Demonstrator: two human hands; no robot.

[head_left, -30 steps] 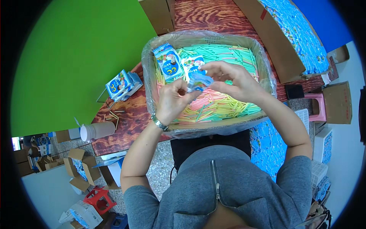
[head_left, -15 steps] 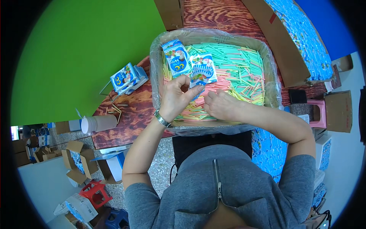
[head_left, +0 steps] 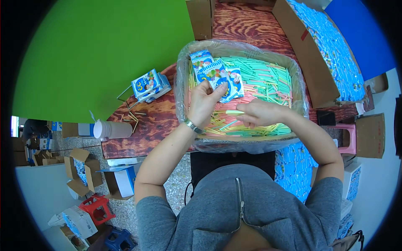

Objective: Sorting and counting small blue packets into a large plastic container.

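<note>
My left hand (head_left: pixel 205 102), with a metal watch on its wrist, pinches a small blue-and-white packet (head_left: pixel 217 72) over the box. My right hand (head_left: pixel 263 112) is just right of it, its fingers closed on pale yellow sticks (head_left: pixel 233 112); their exact number is hard to make out. Under both hands, a carton lined with clear plastic (head_left: pixel 183 83) is filled with thin pastel sticks (head_left: pixel 274 79) in green, pink and yellow. More packets lie on the sticks, one at the upper left (head_left: pixel 200 58) and another (head_left: pixel 235 79) beside the held one.
Left of the carton, a stack of packets (head_left: pixel 146 85) sits in a wire stand on the red wood-grain table (head_left: pixel 155 121), near loose sticks (head_left: pixel 135 119) and a pale pink bottle (head_left: pixel 112 129). At the right rear stands a long carton (head_left: pixel 307 54) full of packets. A green panel (head_left: pixel 100 54) borders the left.
My right hand has come up from the pile with yellow sticks in its fingers. The packet in my left hand has turned to show more of its front. The whole view has shifted slightly.
</note>
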